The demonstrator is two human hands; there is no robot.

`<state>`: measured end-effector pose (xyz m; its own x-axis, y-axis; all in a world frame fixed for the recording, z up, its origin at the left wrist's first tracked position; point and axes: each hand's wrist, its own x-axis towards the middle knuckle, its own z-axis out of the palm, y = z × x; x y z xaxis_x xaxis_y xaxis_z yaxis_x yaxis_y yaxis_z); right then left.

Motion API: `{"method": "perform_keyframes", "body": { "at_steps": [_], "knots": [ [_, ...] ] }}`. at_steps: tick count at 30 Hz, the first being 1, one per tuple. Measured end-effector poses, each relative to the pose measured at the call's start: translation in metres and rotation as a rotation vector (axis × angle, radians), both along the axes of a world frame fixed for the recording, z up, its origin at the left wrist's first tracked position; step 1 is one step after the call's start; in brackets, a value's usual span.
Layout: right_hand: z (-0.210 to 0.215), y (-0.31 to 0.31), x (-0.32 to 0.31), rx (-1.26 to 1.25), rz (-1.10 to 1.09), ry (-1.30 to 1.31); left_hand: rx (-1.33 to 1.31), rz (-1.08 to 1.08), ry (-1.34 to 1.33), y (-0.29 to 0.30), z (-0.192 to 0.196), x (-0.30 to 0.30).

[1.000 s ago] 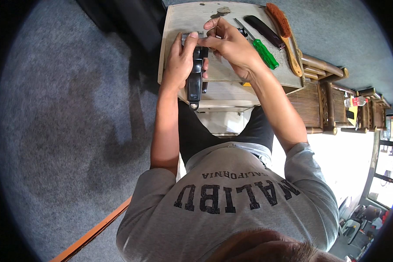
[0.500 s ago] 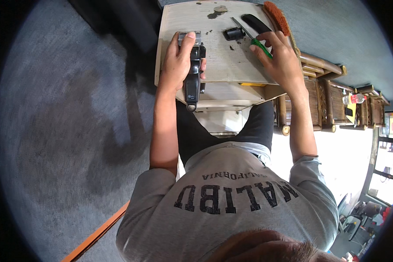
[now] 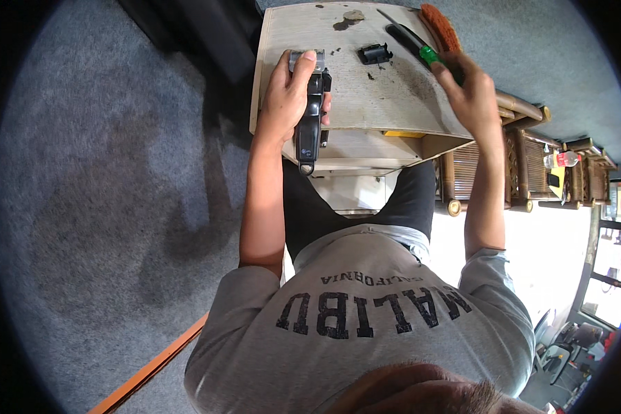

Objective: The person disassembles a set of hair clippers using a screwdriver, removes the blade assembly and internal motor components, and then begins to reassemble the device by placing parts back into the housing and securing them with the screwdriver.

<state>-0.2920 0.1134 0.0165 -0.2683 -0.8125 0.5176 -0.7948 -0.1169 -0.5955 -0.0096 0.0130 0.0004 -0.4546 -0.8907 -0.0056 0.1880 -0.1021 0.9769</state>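
My left hand [image 3: 284,93] is closed around a black hair clipper [image 3: 310,127], its thumb resting on the metal blade [image 3: 306,61] at the far end. The clipper lies lengthwise over the table's near left edge. My right hand [image 3: 475,93] grips a screwdriver by its green handle [image 3: 429,55], with the shaft aimed up and left over the tabletop. Below the shaft lies a long black piece [image 3: 400,34], partly hidden. A small black plastic part [image 3: 375,54] sits between the two hands, with dark crumbs of debris around it.
The pale wooden table [image 3: 352,103] has an open shelf [image 3: 362,146] under its top, with something yellow [image 3: 403,134] inside. An orange-brown fuzzy item [image 3: 440,27] lies along the far right edge. Bamboo seats [image 3: 462,172] stand to the right, with a bottle [image 3: 562,159] on them.
My right hand has lifted the screwdriver off the tabletop and moved it right. My left hand keeps its hold on the clipper. The small black part has turned slightly.
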Motion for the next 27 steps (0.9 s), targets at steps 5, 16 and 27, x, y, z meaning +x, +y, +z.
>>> {"method": "perform_keyframes", "body": {
  "at_steps": [5,16,27],
  "knots": [
    [0.06,0.024,0.007,0.206,0.176,-0.022,0.006,-0.008,-0.011,-0.001,-0.001,0.003],
    [0.1,0.004,0.011,0.158,0.408,0.352,0.031,0.018,0.01,0.002,0.001,-0.001],
    [0.102,-0.004,0.014,0.061,0.467,0.431,0.01,-0.006,0.002,0.0,-0.001,0.0]
  ]
}}
